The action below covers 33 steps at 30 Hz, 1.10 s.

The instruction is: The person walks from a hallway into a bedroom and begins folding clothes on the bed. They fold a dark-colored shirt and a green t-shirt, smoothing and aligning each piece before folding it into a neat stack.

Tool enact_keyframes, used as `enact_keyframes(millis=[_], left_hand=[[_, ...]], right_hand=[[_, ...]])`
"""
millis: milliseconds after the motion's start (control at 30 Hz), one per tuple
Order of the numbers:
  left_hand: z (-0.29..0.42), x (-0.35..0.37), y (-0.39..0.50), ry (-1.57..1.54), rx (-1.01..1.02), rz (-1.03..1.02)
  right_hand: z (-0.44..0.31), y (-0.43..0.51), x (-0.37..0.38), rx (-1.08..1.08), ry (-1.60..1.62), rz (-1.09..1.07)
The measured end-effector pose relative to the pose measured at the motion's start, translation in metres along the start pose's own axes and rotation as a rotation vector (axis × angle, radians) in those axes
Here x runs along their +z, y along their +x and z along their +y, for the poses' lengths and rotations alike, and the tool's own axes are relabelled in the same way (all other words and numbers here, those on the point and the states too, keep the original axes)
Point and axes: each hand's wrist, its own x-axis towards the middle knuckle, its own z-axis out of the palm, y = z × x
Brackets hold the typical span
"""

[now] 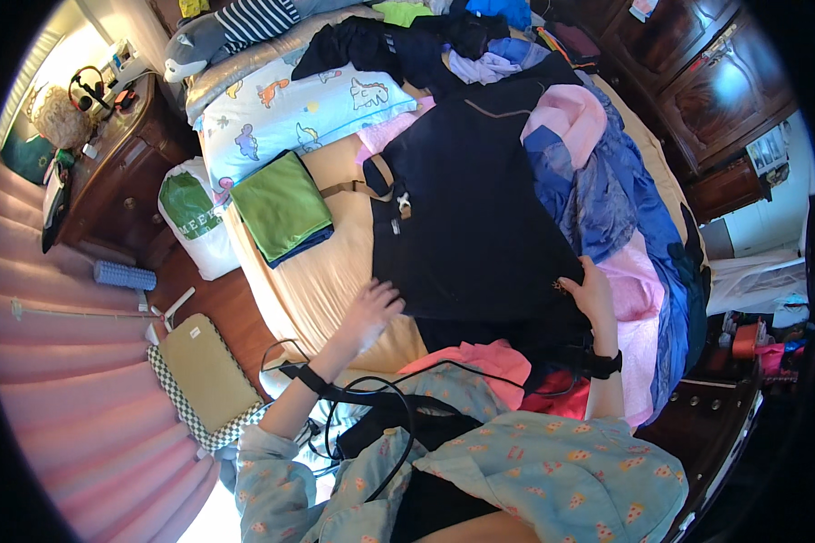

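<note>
A black apron (pixel 468 203) lies spread on the bed, with a tan strap (pixel 353 188) and a pale buckle (pixel 404 201) at its left side. My left hand (pixel 372 313) is at the apron's lower left edge, slightly blurred, its fingers apart with nothing held. At the lower right edge, my right hand (pixel 594 295) has its thumb on the cloth beside a small emblem (pixel 558 286). Some of its fingers are hidden, so I cannot tell whether they grip the edge. Left of the apron sits a folded green cloth (pixel 282 203) on top of a dark blue one.
Pink and blue clothes (pixel 601 183) are heaped along the bed's right side. A dinosaur-print pillow (pixel 305 108) and dark clothes (pixel 380 51) lie at the far end. A coral cloth (pixel 489 360) is near my body. Black cables (pixel 407 407) loop between my forearms.
</note>
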Motion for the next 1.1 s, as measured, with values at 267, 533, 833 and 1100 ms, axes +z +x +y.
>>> enact_keyframes(millis=[267,533,833,1100], left_hand=[[0.018,0.034,-0.005,0.072,0.099,-0.298],[0.015,0.036,-0.009,-0.021,0.028,-0.187],[0.03,0.0,-0.028,-0.325,-0.262,-0.03],[-0.019,-0.023,-0.01,-0.774,-0.536,0.022]], right_hand=[[-0.033,-0.007,0.044,-0.128,-0.387,0.074],[-0.153,-0.048,0.139,-1.048,-0.16,-0.252],[-0.165,-0.048,0.191,-0.939,0.063,-0.359],[-0.122,-0.06,0.093,-1.082,0.181,-0.315]])
